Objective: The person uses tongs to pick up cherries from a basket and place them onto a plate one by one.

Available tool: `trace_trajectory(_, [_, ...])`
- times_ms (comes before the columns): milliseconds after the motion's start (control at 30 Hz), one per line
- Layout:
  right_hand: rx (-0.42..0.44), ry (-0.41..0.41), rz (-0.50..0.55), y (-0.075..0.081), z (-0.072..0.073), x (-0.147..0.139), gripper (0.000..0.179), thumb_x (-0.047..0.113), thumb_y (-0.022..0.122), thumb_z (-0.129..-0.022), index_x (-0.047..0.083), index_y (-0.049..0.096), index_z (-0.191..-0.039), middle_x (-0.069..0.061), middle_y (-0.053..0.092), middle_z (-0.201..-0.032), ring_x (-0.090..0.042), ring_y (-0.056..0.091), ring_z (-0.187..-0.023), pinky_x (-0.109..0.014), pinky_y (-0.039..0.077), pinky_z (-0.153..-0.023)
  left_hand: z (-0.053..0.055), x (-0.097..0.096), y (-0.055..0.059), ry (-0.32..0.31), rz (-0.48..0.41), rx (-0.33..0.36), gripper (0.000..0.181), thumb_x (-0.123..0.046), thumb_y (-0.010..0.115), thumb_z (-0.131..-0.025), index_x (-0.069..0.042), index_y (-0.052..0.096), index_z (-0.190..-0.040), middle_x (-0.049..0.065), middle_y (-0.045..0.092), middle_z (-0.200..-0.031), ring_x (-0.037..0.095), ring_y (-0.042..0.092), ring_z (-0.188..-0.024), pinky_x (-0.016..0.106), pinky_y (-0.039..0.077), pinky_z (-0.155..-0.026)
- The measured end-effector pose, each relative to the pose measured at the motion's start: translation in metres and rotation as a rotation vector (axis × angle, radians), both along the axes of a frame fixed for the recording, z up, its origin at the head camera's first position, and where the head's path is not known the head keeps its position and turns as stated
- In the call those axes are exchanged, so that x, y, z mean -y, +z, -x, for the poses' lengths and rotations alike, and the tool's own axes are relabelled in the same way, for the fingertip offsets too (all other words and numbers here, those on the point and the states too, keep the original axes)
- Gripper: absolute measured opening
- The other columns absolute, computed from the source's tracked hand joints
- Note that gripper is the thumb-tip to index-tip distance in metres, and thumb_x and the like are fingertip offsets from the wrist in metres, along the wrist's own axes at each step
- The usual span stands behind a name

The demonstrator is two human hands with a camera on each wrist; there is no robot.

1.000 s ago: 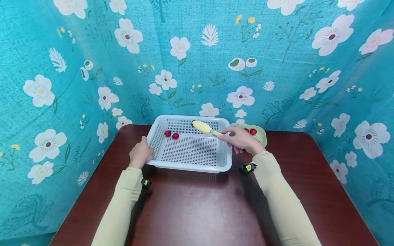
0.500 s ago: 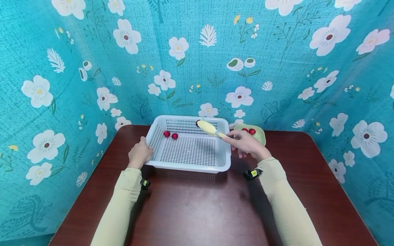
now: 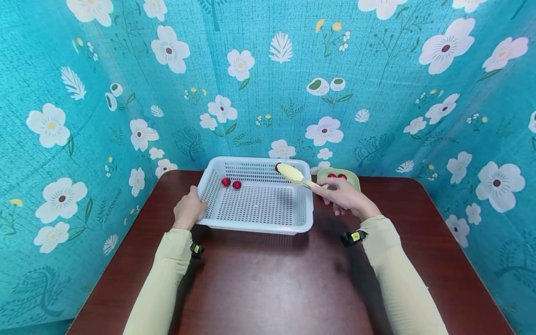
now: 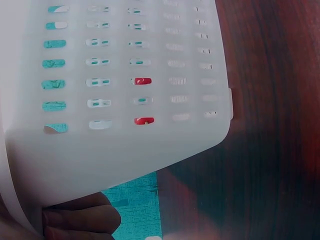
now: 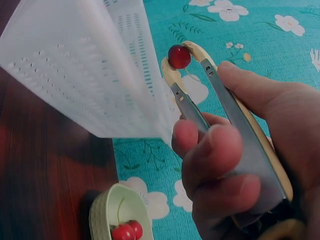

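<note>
My left hand (image 3: 190, 208) grips the left rim of a white perforated plastic basket (image 3: 255, 227). Only its fingers (image 4: 82, 220) show in the left wrist view, under the basket's edge. In my right hand (image 3: 344, 194) is a pair of tongs (image 3: 291, 173) with pale yellow tips and metal arms. Between those tips a dark red cherry (image 5: 179, 56) with a thin stem is pinched, raised above the basket's right part. Two more cherries, one (image 3: 226, 182) beside the other (image 3: 236, 184), lie at the left inside the basket.
Just right of the basket stands a pale green bowl (image 3: 354, 179), partly behind my right hand, with red cherries (image 5: 125, 231) in it. Both rest on a dark brown table (image 3: 268, 274). A blue floral cloth (image 3: 268, 93) hangs behind the table.
My right hand has moved to the right, carrying the tongs and the pinched cherry with it. My left hand keeps its grip on the basket, which stays in place.
</note>
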State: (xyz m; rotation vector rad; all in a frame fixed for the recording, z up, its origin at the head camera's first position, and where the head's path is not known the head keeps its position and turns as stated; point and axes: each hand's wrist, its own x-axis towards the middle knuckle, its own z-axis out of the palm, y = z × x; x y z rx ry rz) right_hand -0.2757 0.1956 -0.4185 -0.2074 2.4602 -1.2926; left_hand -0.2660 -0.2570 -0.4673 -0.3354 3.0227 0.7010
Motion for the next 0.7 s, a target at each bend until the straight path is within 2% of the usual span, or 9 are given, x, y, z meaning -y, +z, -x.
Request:
trace_trajectory(200, [-0.003, 0.003, 0.020, 0.001, -0.004, -0.013, 0.042, 0.051, 0.067, -0.097, 0.015, 0.064, -0.119, -0.012, 0.056, -0.079, -0.022, 0.051, -0.045, -0.034, 0.047, -0.044, 0.001, 0.001, 0.000, 0.001, 0.007, 0.001, 0.046, -0.020, 0.058, -0.098, 0.003, 0.041, -0.134, 0.027, 0.066, -0.107, 0.038, 0.069, -0.086, 0.055, 0.054, -0.075])
trace_trajectory(433, [0.002, -0.026, 0.005, 0.000, -0.006, -0.029, 0.055, 0.056, 0.067, -0.096, 0.013, 0.062, -0.129, -0.012, 0.060, -0.081, -0.022, 0.053, -0.047, -0.036, 0.049, -0.046, 0.000, 0.000, -0.002, -0.002, 0.019, 0.016, 0.050, -0.021, 0.057, -0.099, 0.004, 0.039, -0.138, 0.027, 0.065, -0.104, 0.038, 0.067, -0.084, 0.054, 0.053, -0.074])
trace_trajectory(700, [-0.002, -0.065, -0.024, -0.002, -0.008, -0.045, 0.059, 0.061, 0.067, -0.093, 0.015, 0.063, -0.129, -0.019, 0.063, -0.089, -0.024, 0.055, -0.049, -0.038, 0.050, -0.047, 0.001, 0.000, -0.001, -0.005, 0.014, 0.009, 0.048, -0.021, 0.058, -0.099, 0.003, 0.040, -0.136, 0.026, 0.065, -0.104, 0.037, 0.068, -0.083, 0.052, 0.053, -0.072])
